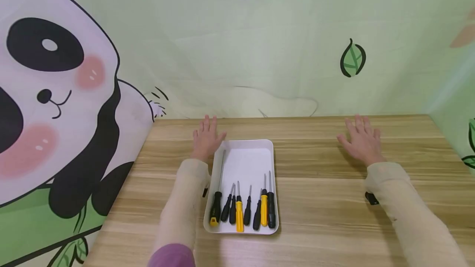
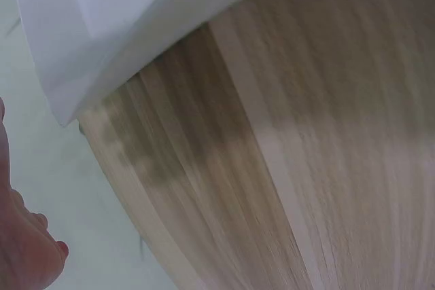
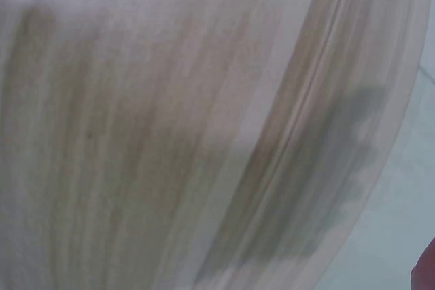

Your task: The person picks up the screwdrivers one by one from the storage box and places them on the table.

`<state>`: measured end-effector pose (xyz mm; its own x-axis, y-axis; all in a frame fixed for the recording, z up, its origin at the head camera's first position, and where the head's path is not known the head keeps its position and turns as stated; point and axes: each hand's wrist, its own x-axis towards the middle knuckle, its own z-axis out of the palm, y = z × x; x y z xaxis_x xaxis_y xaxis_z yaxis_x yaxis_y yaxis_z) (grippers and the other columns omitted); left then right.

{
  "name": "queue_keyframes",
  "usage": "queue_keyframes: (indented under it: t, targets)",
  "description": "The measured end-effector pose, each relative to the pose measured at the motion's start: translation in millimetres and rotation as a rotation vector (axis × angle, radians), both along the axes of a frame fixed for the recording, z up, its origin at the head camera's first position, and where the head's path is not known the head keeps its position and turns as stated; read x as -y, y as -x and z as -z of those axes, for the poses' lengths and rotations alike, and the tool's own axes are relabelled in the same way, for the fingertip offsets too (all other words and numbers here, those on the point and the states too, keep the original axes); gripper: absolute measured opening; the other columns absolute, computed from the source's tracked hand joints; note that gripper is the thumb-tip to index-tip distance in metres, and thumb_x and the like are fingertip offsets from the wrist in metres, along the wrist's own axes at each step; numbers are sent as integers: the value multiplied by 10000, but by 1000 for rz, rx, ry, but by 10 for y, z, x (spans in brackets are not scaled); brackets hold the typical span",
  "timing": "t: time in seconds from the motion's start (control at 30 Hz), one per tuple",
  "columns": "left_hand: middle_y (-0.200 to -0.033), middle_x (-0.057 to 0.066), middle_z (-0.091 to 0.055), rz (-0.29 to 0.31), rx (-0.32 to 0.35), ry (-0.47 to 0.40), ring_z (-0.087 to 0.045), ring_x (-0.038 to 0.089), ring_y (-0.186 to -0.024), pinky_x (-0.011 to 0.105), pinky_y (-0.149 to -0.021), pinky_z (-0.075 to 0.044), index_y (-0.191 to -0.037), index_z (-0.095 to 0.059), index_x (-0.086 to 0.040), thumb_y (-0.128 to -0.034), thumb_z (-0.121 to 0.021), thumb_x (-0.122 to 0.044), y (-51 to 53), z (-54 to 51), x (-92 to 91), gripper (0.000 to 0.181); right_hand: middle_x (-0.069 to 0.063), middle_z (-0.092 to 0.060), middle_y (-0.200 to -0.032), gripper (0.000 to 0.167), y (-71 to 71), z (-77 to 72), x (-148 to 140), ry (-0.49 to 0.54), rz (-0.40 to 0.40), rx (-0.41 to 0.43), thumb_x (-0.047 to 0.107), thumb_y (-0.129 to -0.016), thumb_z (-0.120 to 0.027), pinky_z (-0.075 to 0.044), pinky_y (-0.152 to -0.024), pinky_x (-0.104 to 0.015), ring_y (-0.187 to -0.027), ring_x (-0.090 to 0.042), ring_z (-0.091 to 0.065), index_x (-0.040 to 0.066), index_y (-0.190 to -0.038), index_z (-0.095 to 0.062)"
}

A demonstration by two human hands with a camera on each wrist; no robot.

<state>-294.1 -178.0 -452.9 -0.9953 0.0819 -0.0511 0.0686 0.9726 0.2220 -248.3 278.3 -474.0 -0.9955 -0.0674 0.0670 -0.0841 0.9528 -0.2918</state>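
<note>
A white tray (image 1: 249, 158) lies on the table with several screwdrivers in it, side by side, handles toward me. At its left is a long black-and-yellow screwdriver (image 1: 215, 210); a yellow screwdriver (image 1: 239, 216), another yellow-handled screwdriver (image 1: 264, 209) and several black ones, such as the black screwdriver (image 1: 271, 211), lie to the right. My left hand (image 1: 205, 139) is beside the tray's far left corner, fingers extended, holding nothing. Well to the right of the tray, my right hand (image 1: 360, 140) has its fingers spread and holds nothing. In the left wrist view the tray's side (image 2: 122, 11) shows close up.
The wood-grain table (image 1: 315, 213) ends at a pale green backdrop (image 1: 289, 52) printed with leaves and a large panda (image 1: 48, 106). Hand shadows fall on the tabletop (image 3: 170, 134) in both wrist views. A dark device (image 1: 371, 198) is on the right wrist.
</note>
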Motion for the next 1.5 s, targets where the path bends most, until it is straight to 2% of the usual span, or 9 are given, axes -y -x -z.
queue_keyframes:
  t: [0.2,0.47,0.63,0.87,1.13,1.27,1.5]
  targets:
    - [-1482,77,142,74,5,-8,35,297,-1367,546,-1071,-58,-1430,58,-192,-902,-253,-549,-88,30,43,709,-169,101,-1476,745,-7,-68,86,-24,-56,-4,579,-890,-215,0,-975,-671,-1340,-355,143,71,-1423,-102]
    - [-1483,62,144,151,4,-5,6,310,-1368,552,-1067,-81,-1431,47,-180,-913,-277,-517,-239,107,50,697,-196,34,-1478,675,-51,-36,234,-55,-119,-24,476,-909,-324,-14,-994,-652,-1352,-348,98,71,-1417,-142]
    - [-1490,74,105,190,-3,-17,-8,308,-1368,572,-1053,-110,-1436,-8,-147,-914,-302,-503,-347,155,45,697,-195,22,-1478,672,-79,-36,343,-64,-149,-23,473,-911,-328,-19,-1002,-648,-1351,-365,58,65,-1415,-154]
    - [-1496,77,72,210,-3,-17,-29,294,-1371,567,-1055,-120,-1436,-53,-134,-913,-333,-484,-463,246,57,689,-185,36,-1479,681,-140,8,449,-62,-186,-4,487,-914,-316,-12,-1000,-653,-1353,-356,64,85,-1425,-115]
    - [-1497,91,35,217,-24,-36,-61,299,-1368,570,-1048,-141,-1434,-77,-131,-906,-341,-496,-571,306,42,694,-182,-5,-1481,678,-203,57,540,-90,-218,-19,481,-909,-337,-64,-1016,-628,-1354,-362,0,94,-1426,-128]
    - [-1495,91,38,217,-26,-60,-54,291,-1371,553,-1059,-135,-1433,-80,-113,-902,-351,-499,-621,316,26,710,-183,-35,-1481,677,-242,62,605,-103,-245,-21,485,-906,-348,-88,-1024,-612,-1354,-359,-29,76,-1417,-172]
    - [-1490,147,-42,224,-69,-78,-97,302,-1363,569,-1038,-176,-1418,-126,-42,-897,-386,-478,-689,311,-8,727,-181,-82,-1478,656,-299,46,765,-74,-297,-54,470,-898,-387,-115,-1024,-608,-1351,-354,-64,91,-1406,-219]
